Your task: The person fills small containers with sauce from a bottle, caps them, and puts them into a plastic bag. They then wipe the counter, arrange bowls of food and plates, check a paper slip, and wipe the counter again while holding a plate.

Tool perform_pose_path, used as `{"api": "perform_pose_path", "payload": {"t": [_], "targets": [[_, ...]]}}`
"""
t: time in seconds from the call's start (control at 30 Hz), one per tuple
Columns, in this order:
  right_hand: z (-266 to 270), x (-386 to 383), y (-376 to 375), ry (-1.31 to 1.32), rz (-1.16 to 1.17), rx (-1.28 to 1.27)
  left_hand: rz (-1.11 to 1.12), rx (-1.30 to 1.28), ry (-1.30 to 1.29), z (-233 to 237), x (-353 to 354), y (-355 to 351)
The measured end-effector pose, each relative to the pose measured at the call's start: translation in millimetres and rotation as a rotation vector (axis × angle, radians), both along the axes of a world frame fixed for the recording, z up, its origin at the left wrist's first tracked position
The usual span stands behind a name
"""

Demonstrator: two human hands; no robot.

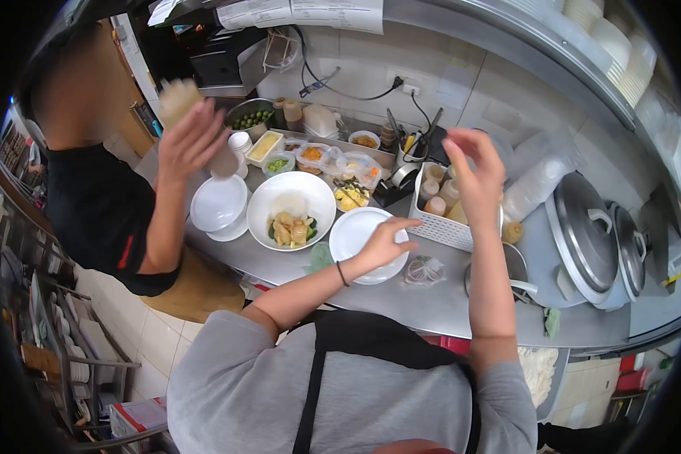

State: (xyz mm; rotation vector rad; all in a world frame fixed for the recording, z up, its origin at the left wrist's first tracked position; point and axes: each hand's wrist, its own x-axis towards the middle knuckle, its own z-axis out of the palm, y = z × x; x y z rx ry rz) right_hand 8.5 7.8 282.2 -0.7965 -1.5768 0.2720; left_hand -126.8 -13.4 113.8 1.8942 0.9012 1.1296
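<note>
My left hand (pixel 384 246), with a dark band at its wrist, hovers over a white plate (pixel 348 240), fingers apart and nothing in them. Raised higher, my right hand (pixel 478 170) is above a white perforated basket (pixel 443 225) of squeeze bottles (pixel 434 189). Its fingers are curved, with a gap to the thumb and no object visible between. Left of the plate sits a white bowl (pixel 319 198) with pale chunks (pixel 290 228) and green pieces in it. A small tied plastic bag (pixel 424 270) lies right of the plate.
At the left, a co-worker in black (pixel 106 204) holds up a squeeze bottle (pixel 178 102) near stacked white bowls (pixel 218 206). Small topping containers (pixel 310 153) line the counter's back. Large lidded pots (pixel 583 231) and a saucepan (pixel 499 268) stand right. A shelf (pixel 507 38) overhangs the counter.
</note>
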Motion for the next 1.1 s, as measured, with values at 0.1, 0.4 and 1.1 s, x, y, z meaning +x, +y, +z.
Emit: {"api": "perform_pose_path", "payload": {"t": [0.1, 0.4, 1.1], "targets": [[8.3, -32.8, 34.9, -0.019, 0.063, 0.035, 0.108, -0.015, -0.082, 18.7, -41.4, -1.7], [-65.0, 9.7, 4.8, -0.553, 0.126, -0.565, 0.342, -0.309, -0.333, -19.0, -160.3, -27.5], [-184.0, 54.4, -44.7, -0.733, 0.388, -0.804, 0.541, 0.084, 0.794, -180.6, -117.4, -81.5]]}}
